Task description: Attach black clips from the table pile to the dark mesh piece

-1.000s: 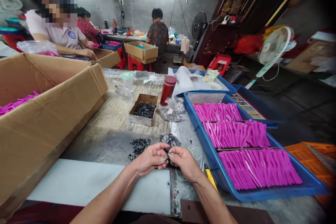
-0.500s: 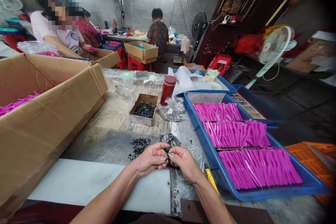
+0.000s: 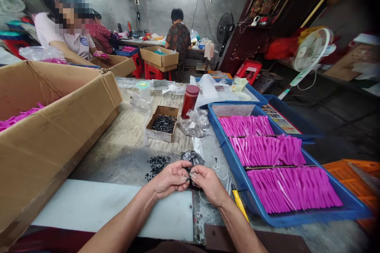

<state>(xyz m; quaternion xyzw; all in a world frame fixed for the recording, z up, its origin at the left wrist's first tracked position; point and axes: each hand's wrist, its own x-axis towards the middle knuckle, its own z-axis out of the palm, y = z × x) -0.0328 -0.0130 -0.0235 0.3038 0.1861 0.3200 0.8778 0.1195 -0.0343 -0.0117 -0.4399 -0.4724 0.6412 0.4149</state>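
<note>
My left hand [image 3: 173, 178] and my right hand [image 3: 207, 182] meet above the near edge of the table, thumbs and forefingers pinched. Between the fingertips is a small black part [image 3: 188, 179], mostly covered; its exact kind is too small to make out. Just behind the hands lies a crumpled dark plastic bag [image 3: 192, 158]. Left of it is a loose pile of small black parts [image 3: 157, 167]. Farther back, a small cardboard box [image 3: 160, 136] holds many more black parts. Under my left forearm lies a pale flat sheet [image 3: 118, 201].
A blue tray [image 3: 216, 130] with rows of magenta strips stands at right, a yellow-handled tool [image 3: 240, 204] beside it. At left is a large cardboard box [image 3: 68, 126]. A red canister [image 3: 190, 102] stands behind. Co-workers sit farther back, one [image 3: 65, 27] at left.
Almost nothing differs. Both hands stay in the same place, with only a slight shift of the fingertips around the small black part.
</note>
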